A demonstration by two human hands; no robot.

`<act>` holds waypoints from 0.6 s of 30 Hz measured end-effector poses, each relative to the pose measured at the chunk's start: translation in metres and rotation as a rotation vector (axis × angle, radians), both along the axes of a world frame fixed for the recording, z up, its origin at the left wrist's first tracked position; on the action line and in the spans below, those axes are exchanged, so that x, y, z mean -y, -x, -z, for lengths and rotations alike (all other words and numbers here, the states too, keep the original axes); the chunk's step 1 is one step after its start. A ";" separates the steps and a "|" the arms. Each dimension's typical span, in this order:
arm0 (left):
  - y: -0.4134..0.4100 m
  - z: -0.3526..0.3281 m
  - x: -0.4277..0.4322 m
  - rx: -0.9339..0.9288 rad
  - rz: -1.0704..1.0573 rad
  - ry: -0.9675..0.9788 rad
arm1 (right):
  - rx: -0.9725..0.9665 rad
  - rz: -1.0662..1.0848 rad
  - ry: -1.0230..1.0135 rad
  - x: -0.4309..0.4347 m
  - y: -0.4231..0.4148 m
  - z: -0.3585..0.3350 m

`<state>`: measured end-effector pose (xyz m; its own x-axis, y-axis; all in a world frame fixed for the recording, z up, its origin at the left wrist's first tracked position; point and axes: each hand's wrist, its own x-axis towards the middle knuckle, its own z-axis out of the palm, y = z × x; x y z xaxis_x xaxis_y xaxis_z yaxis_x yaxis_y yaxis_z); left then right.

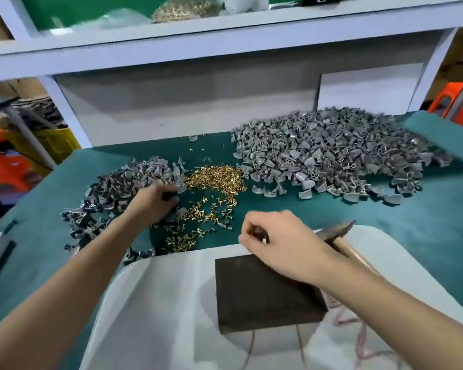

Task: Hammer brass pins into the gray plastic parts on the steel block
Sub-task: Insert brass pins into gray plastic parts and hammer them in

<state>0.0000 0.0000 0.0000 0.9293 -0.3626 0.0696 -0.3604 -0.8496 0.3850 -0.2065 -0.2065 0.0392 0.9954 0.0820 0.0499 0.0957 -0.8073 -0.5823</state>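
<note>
Here green cloth [425, 222] covers the bench under blue shelving [171, 53].

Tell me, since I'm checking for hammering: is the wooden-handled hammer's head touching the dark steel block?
Apart. The head view shows the hammer lying beyond the right hand, clear of the steel block.

Small assembly workshop: green-covered bench [425, 236] w/ bulk piles of gray parts [332, 153], brass pins [214, 178], steel shelving [225, 38].

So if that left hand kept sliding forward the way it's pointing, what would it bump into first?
Most likely the heap of brass pins: the left hand points up and to the right, at the edge of the smaller pile of gray parts, with the pins just beyond. Depth is hard to judge.
</note>
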 end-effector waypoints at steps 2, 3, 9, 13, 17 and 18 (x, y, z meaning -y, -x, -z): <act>0.002 0.001 0.000 0.052 0.023 0.003 | -0.029 0.113 0.067 -0.004 -0.015 0.009; 0.005 0.003 0.000 0.078 0.035 -0.001 | -0.052 0.141 0.151 -0.006 -0.020 0.015; 0.015 0.008 -0.008 0.184 0.069 0.097 | 0.085 0.216 0.267 -0.006 -0.018 0.030; 0.025 0.005 -0.012 0.206 0.024 0.257 | 0.112 0.205 0.258 -0.007 -0.016 0.029; 0.036 -0.011 -0.011 0.230 -0.028 0.378 | 0.106 0.210 0.218 -0.005 -0.017 0.029; 0.041 -0.016 -0.010 0.243 -0.031 0.403 | 0.097 0.206 0.219 -0.006 -0.016 0.029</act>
<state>-0.0414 0.0095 0.0161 0.8784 -0.2344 0.4165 -0.4581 -0.6614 0.5939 -0.1901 -0.2010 0.0106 0.9837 -0.1017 0.1486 -0.0366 -0.9209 -0.3882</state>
